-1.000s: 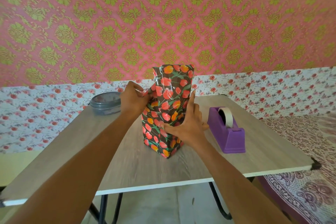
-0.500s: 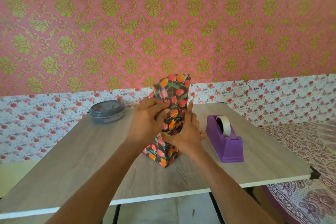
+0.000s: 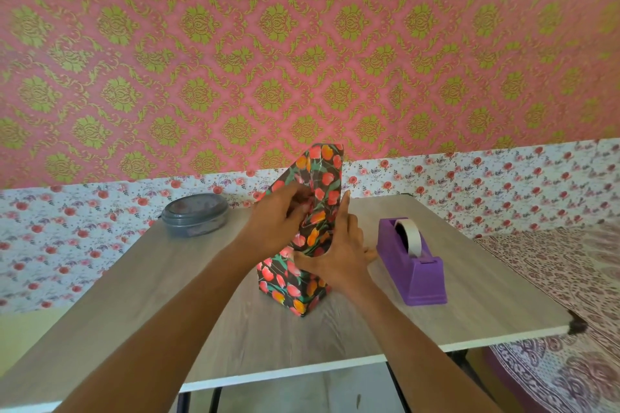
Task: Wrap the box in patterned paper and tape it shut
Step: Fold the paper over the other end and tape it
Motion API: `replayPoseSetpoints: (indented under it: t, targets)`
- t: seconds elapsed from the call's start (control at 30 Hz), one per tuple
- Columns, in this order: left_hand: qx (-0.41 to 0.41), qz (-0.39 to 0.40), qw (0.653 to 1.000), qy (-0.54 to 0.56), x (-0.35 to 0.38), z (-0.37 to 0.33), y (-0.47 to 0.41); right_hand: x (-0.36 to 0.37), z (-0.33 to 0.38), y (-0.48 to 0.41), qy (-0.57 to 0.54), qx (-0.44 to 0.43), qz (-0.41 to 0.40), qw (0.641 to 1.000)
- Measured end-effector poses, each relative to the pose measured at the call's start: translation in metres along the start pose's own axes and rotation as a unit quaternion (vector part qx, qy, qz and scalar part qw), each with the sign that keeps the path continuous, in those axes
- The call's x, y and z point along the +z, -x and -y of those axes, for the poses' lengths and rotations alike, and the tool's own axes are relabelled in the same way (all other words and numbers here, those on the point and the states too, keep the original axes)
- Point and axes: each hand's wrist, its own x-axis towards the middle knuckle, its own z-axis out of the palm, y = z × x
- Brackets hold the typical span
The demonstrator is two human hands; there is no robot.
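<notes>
The box (image 3: 291,282) stands upright on the table, wrapped in dark paper with red and orange tulips. The paper's loose top end (image 3: 322,171) rises above the box. My left hand (image 3: 275,225) presses the left side of that end inward, fingers curled into the fold. My right hand (image 3: 339,255) lies flat against the right side of the box with straight fingers, forefinger pointing up along the paper's edge. A purple tape dispenser (image 3: 414,261) with a white roll stands just right of my right hand.
A round grey lidded container (image 3: 194,214) sits at the table's back left. The wooden table (image 3: 201,329) has its front edge near me and a dark corner cap at the right. A patterned cloth (image 3: 563,278) covers the surface to the right.
My left hand came from the box's left side round to the front and pushed the paper's top end inward. The right hand stayed against the box. The view tilted up.
</notes>
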Motion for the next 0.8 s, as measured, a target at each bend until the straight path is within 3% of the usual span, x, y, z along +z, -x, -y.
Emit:
replayPoseSetpoints:
  t: [0.13, 0.27, 0.4, 0.57, 0.8]
  targets:
    - [-0.075, -0.016, 0.986, 0.151, -0.001, -0.013, -0.007, 0.002, 0.001, 0.0, -0.001, -0.002, -0.008, 1.0]
    - [-0.106, -0.016, 0.977, 0.185, 0.007, -0.016, -0.02, 0.002, 0.0, -0.002, 0.004, 0.0, -0.011, 1.0]
    - [-0.092, -0.029, 0.986, 0.138, 0.01, -0.02, -0.023, 0.002, -0.001, -0.003, 0.006, -0.001, -0.009, 1.0]
    - [-0.109, 0.005, 0.994, 0.02, 0.012, -0.012, -0.017, 0.004, -0.004, -0.003, 0.007, -0.007, -0.008, 1.0]
    - [-0.121, 0.073, 0.989, -0.041, 0.008, -0.012, -0.018, 0.005, -0.003, -0.003, 0.005, 0.0, -0.016, 1.0]
